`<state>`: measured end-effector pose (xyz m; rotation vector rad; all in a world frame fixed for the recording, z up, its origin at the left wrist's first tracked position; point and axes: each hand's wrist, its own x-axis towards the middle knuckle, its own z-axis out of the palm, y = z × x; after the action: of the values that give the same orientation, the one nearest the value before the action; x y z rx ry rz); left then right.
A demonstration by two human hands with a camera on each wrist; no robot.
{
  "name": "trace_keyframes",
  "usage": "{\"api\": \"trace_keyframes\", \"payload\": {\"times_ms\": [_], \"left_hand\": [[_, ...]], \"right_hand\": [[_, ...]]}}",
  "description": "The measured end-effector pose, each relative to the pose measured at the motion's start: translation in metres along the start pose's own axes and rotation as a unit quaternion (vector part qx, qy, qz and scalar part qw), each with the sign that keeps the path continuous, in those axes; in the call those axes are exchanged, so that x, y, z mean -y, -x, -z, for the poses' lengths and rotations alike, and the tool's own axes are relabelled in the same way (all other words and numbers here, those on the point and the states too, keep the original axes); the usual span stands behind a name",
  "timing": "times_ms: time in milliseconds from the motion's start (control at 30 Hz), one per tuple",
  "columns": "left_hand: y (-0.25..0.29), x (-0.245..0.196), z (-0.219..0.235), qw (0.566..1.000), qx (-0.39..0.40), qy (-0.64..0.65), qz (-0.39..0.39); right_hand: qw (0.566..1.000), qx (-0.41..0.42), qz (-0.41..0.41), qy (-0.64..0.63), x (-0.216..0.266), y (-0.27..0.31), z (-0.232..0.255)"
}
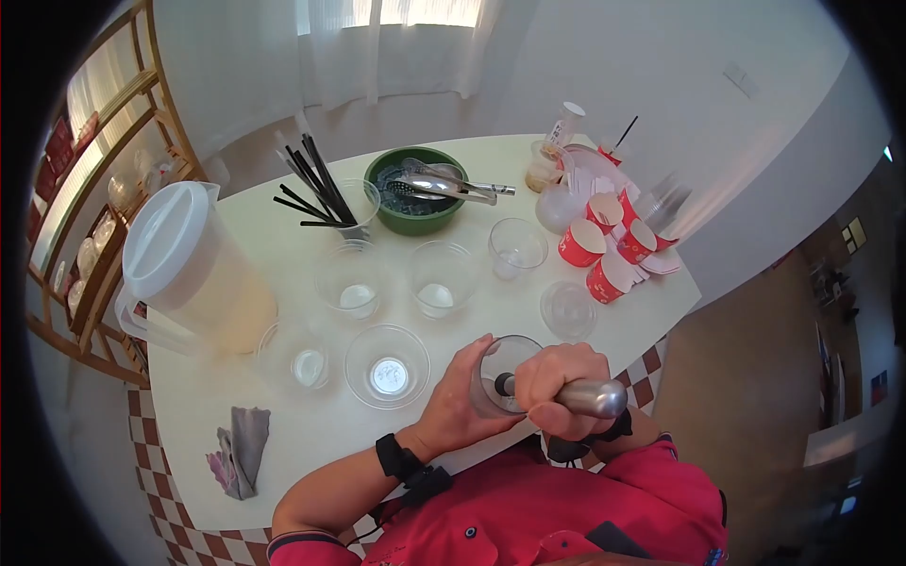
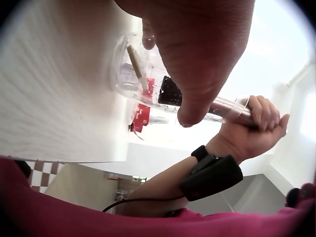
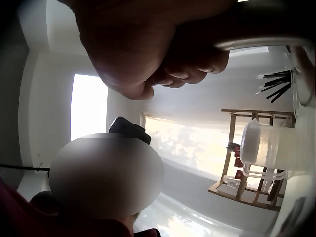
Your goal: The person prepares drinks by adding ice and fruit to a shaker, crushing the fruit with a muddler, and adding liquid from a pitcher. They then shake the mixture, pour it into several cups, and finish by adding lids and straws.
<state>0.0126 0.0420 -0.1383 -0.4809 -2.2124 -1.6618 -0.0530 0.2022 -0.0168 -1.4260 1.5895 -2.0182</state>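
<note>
Gripping the cup [image 1: 488,382] by its side, near the table's [image 1: 311,462] front edge, your left hand [image 1: 462,401] curls round it in the head view; your right hand [image 1: 563,377] closes round the metal muddler [image 1: 595,398], which dips inside. From the left wrist, the muddler's black head [image 2: 169,93] shows within the cup. From the right wrist, your right fingers curl, the pitcher [image 3: 261,145] beyond.

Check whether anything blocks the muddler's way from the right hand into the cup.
Nothing visible blocks it: the metal muddler runs from the right hand into the clear cup in the left hand, its dark end inside.
</note>
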Motion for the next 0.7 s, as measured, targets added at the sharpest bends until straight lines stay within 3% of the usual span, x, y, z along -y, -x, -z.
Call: {"api": "trace_keyframes", "payload": {"times_ms": [100, 200, 233, 333, 367, 500, 633, 700], "left_hand": [[0.001, 0.006, -0.004, 1.0, -0.01, 0.02, 0.009], [0.001, 0.005, -0.004, 0.999, -0.011, 0.028, 0.015], [0.001, 0.006, -0.004, 1.0, -0.007, 0.028, 0.008], [0.001, 0.006, -0.004, 0.999, -0.011, 0.031, 0.004], [0.001, 0.004, -0.004, 0.999, -0.011, 0.036, 0.018], [0.003, 0.004, -0.005, 0.999, -0.01, 0.026, 0.016], [0.001, 0.004, -0.004, 1.0, -0.009, 0.014, 0.0], [0.0, 0.001, -0.002, 1.0, 0.004, -0.013, -0.008]], "right_hand": [[0.989, -0.042, 0.09, -0.107, 0.005, -0.005, 0.002], [0.997, -0.031, 0.074, -0.001, 0.0, -0.01, -0.002], [0.994, 0.012, 0.091, 0.051, -0.006, -0.01, -0.003], [0.991, -0.017, 0.119, -0.054, -0.01, -0.01, -0.004], [0.985, -0.045, 0.103, -0.128, -0.013, -0.008, -0.004], [0.991, 0.011, 0.06, -0.123, -0.011, -0.008, -0.003], [0.953, -0.091, 0.026, -0.288, -0.007, -0.004, 0.006], [0.969, -0.062, 0.027, -0.238, -0.011, -0.002, 0.003]]}}
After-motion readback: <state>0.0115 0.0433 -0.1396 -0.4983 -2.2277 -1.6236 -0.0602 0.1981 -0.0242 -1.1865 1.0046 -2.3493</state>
